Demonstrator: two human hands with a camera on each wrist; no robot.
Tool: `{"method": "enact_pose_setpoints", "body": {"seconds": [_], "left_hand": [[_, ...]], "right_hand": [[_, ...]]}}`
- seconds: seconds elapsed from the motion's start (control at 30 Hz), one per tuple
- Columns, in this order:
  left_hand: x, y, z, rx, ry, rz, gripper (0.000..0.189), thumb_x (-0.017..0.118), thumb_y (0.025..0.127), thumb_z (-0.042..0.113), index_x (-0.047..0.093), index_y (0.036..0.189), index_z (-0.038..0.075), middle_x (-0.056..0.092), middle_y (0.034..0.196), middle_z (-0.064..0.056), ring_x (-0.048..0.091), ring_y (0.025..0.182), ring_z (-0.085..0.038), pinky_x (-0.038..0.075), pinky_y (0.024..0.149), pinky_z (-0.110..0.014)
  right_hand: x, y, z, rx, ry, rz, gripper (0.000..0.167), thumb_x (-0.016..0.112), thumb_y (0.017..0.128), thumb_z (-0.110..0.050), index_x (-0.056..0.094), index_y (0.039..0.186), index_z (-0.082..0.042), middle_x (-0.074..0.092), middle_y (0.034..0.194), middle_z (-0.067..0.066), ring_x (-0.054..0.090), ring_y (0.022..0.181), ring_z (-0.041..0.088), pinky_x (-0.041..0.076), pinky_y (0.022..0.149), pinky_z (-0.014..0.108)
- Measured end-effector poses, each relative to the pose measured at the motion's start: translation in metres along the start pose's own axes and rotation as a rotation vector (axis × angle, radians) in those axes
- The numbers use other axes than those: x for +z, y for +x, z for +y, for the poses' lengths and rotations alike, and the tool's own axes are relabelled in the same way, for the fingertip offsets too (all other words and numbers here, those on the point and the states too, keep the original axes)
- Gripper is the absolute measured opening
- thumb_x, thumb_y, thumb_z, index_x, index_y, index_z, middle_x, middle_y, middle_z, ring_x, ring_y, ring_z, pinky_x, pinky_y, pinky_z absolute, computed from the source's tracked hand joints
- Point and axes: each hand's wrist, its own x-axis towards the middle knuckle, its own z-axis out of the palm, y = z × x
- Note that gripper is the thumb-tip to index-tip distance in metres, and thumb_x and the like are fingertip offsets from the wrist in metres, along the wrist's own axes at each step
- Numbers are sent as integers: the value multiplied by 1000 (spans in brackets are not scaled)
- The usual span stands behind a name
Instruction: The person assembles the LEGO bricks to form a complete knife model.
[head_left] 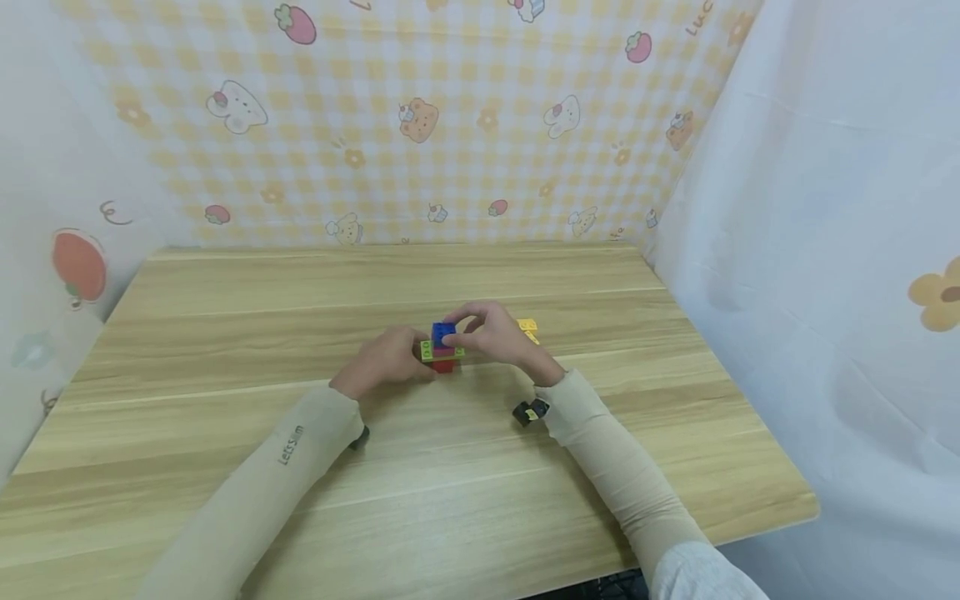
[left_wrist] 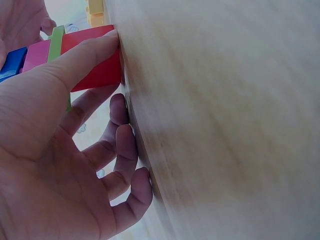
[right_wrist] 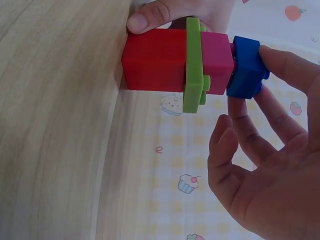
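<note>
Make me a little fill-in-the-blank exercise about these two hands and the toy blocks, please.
1. The bottom block of the stack, pinched by the left hand, is ____.
2. Directly above the flat green piece, the next block is ____.
3. The top block, held by the right hand, is ____.
4. The toy piece beyond the right hand, apart from the stack, is ____.

Missing words: red; pink; blue; yellow.

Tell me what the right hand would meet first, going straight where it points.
The blue brick, which the right hand already pinches. The left hand beyond sits lower, so whether it comes next is unclear.
</note>
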Motion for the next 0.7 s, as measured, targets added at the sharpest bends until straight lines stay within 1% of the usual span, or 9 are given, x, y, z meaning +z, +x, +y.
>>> {"method": "enact_pose_setpoints", "body": {"seconds": [0.2,0.3,0.43,0.53,0.57,0.7], "left_hand": [[1,1,-1,7,-12,0,42,84,79,29,70,114,11,68,96,-1,60,85,-20,49,77,-39],[2,2,-1,11,-23,4,41,85,78,28,70,112,11,69,94,-1,60,83,-21,49,75,-38],[1,1,-3,20,-38,8,40,85,78,27,70,111,10,70,97,-2,61,85,-20,50,78,-41],[0,0,-4,21,-39,10,39,85,78,26,71,111,11,70,99,-1,63,88,-20,50,82,-42],[0,1,-4,19,-36,9,40,85,78,26,71,112,12,70,99,-1,63,88,-20,51,81,-42],[0,1,-3,12,-9,1,45,84,79,28,69,118,12,70,101,-2,62,90,-21,50,82,-42]], "right_hand": [[0,1,2,6,-2,-15,23,77,87,-18,75,110,-12,69,111,1,65,85,22,53,67,32],[0,1,1,1,-28,-20,24,77,87,-19,75,110,-13,69,111,0,64,83,21,51,64,30],[0,3,-3,-26,-66,-39,24,77,87,-18,75,110,-12,70,109,0,62,79,20,49,61,28],[1,5,-5,-33,-70,-64,25,77,88,-19,74,111,-11,70,110,1,62,78,20,50,61,28],[1,5,-5,-29,-68,-69,25,77,88,-19,74,111,-11,69,110,1,62,79,20,50,61,29],[2,7,-1,-10,-52,-61,24,76,88,-17,74,111,-12,69,111,0,63,83,20,52,66,30]]}}
